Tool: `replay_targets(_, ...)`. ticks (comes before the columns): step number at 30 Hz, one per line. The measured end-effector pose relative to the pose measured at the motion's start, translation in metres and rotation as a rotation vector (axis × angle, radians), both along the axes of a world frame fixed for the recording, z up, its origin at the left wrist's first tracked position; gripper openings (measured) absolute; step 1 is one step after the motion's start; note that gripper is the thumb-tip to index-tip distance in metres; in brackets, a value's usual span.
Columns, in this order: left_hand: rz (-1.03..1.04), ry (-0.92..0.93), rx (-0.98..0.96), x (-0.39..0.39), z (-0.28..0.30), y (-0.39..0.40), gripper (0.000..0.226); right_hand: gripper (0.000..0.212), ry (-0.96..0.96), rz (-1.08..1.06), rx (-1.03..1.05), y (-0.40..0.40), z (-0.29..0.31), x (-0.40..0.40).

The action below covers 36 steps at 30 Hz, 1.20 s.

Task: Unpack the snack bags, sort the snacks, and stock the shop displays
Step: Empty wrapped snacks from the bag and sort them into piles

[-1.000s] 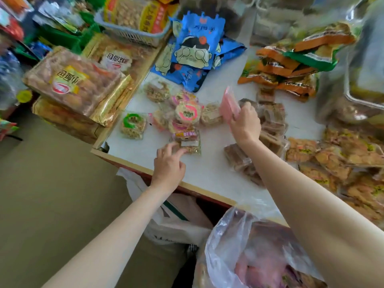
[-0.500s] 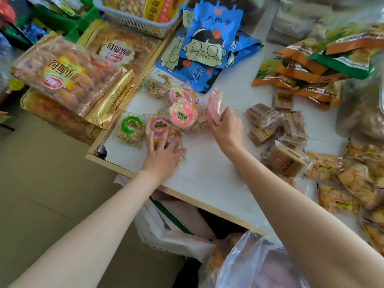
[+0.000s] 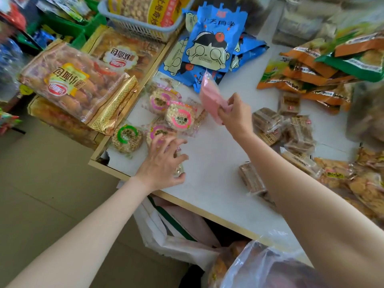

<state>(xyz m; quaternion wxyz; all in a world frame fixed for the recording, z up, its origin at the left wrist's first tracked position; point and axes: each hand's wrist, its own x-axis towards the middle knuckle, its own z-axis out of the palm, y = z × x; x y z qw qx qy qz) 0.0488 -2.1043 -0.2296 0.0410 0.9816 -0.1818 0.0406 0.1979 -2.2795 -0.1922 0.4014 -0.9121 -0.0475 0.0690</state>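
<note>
Several round rice-cake packets with pink labels lie heaped on the white table, and one with a green label sits at the left corner. My left hand rests with spread fingers on the nearest pink-label packet and a clear packet under the palm. My right hand pinches a flat pink packet held above the heap. Blue cartoon snack bags lie behind it.
Brown bar packets and golden snack packets lie to the right, with orange and green bags behind. Large bread bags and a grey basket stand left. A clear plastic bag and white bag sit below the table edge.
My right hand has carried the pink packet leftward from the brown bars to above the rice-cake heap. My left hand has slid forward onto the round packets.
</note>
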Motion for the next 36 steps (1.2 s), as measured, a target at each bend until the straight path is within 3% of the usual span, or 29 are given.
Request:
replay_targets(3,-0.029,-0.036,0.061,0.022,0.01,-0.015,0.045,0.025,-0.233,0.013,-0.35,-0.021,0.003,0.007)
replay_targets(5,0.0,0.027,0.17,0.037,0.019,-0.027,0.051,0.032,-0.263,0.008,-0.501,-0.028,-0.001,0.01)
replay_targets(10,0.126,0.332,0.453,0.065,0.025,-0.043,0.046,0.057,-0.072,0.121,-0.456,-0.016,-0.013,0.022)
replay_targets(12,0.146,0.404,0.507,0.069,0.02,-0.038,0.048,0.053,0.036,0.219,-0.408,-0.012,-0.016,0.02)
replay_targets(15,0.216,0.474,0.538,0.074,0.022,-0.028,0.052,0.038,-0.048,0.253,-0.542,-0.026,-0.011,0.013)
replay_targets(18,0.252,0.453,0.443,0.079,0.029,-0.027,0.048,0.053,0.054,0.244,-0.898,-0.062,-0.005,0.005)
replay_targets(21,0.173,0.348,0.223,0.071,0.031,-0.051,0.049,0.056,0.191,0.305,-1.042,-0.096,-0.012,-0.004)
replay_targets(26,-0.023,0.684,-0.126,0.048,0.027,-0.113,0.069,0.048,0.184,0.327,-1.061,-0.114,-0.012,-0.007)
replay_targets(30,-0.039,0.846,-0.168,0.038,0.022,-0.152,0.093,0.051,0.145,0.327,-1.088,-0.133,-0.012,-0.012)
replay_targets(36,-0.079,0.789,-0.049,0.032,0.009,-0.189,0.116,0.051,0.111,0.274,-1.163,-0.158,-0.014,-0.018)
